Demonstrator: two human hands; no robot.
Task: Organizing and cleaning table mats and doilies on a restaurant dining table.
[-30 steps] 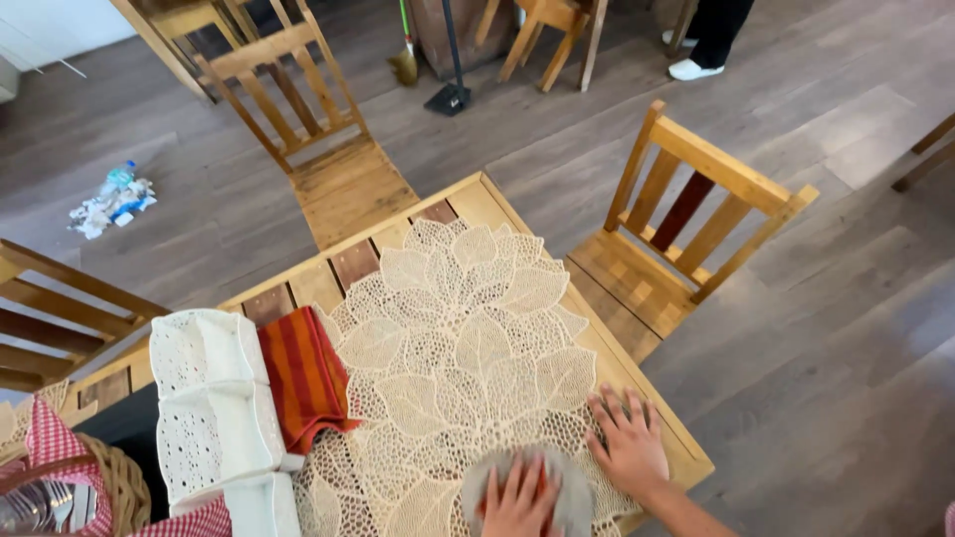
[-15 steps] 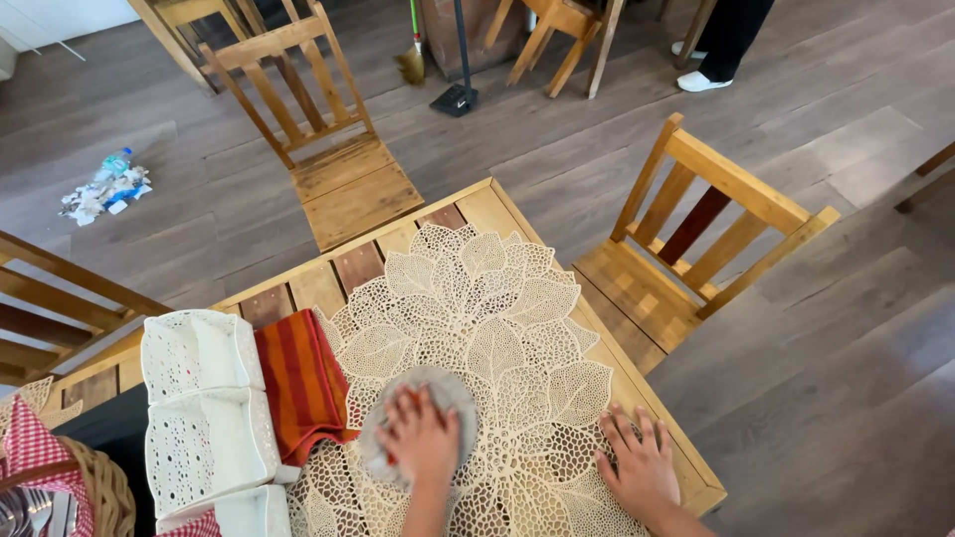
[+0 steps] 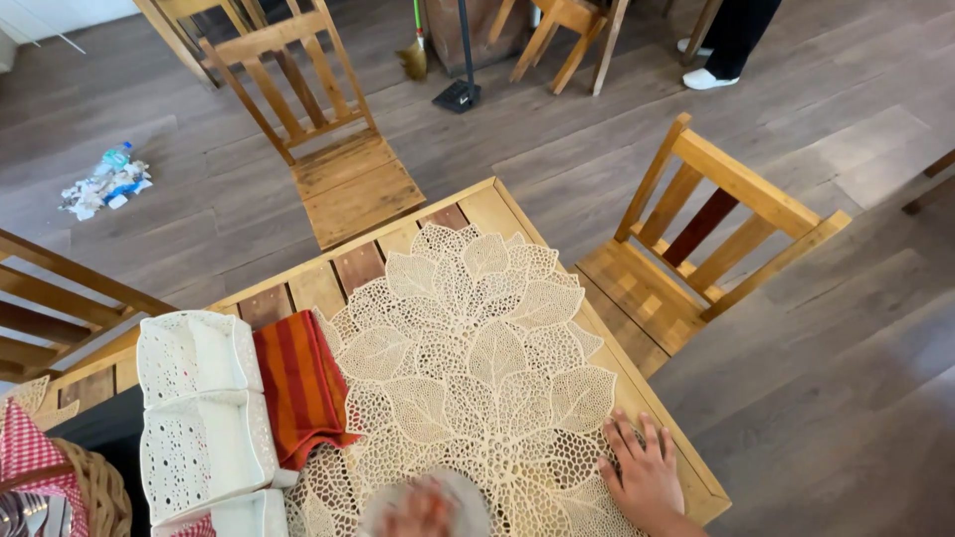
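- A wooden desk (image 3: 502, 204) is seen from above, with chairs around it.
- A cream leaf-pattern lace mat (image 3: 468, 368) is spread over its middle; it is judged light, limp and easily snagged, best pinned flat.
- The right hand (image 3: 645, 475) is pressed open on the mat's edge.
- The left hand (image 3: 418, 512), blurred and cut off, lies on a grey cloth (image 3: 468, 489); its grip cannot be told.

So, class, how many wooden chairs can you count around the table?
4: one chair beyond the table's far end, one at its right side, one partly cut off at left, one farther back. More may be hidden.
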